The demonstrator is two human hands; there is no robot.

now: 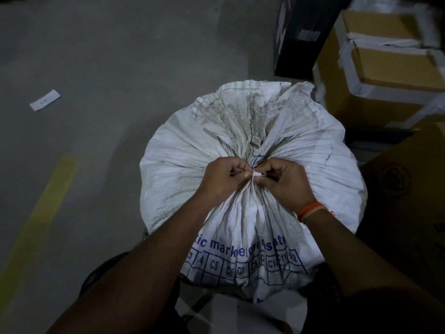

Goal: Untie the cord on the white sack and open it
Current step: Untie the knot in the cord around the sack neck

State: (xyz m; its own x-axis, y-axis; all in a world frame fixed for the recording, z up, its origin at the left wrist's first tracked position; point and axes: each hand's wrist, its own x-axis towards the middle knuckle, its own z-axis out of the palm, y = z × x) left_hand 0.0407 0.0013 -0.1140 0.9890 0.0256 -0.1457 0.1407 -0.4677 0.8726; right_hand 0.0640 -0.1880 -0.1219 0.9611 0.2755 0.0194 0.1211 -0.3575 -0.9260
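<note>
A full white woven sack (pixel 183 150) with blue printing stands upright on the floor in front of me. Its mouth is gathered tight at the neck, and the loose top flap fans out beyond. A thin white cord (pixel 255 174) is knotted around the neck. My left hand (pixel 222 179) pinches the cord from the left side of the knot. Pressed against the knot's right side, my right hand (pixel 286 182) pinches the cord there; an orange thread band circles that wrist. The fingers hide most of the knot.
Taped cardboard boxes (pixel 390 66) are stacked at the right, with a dark box (pixel 303 32) behind the sack and another carton (pixel 409 189) at the near right. A paper slip (pixel 44 100) and a yellow painted line (pixel 41 210) mark the grey floor on the left.
</note>
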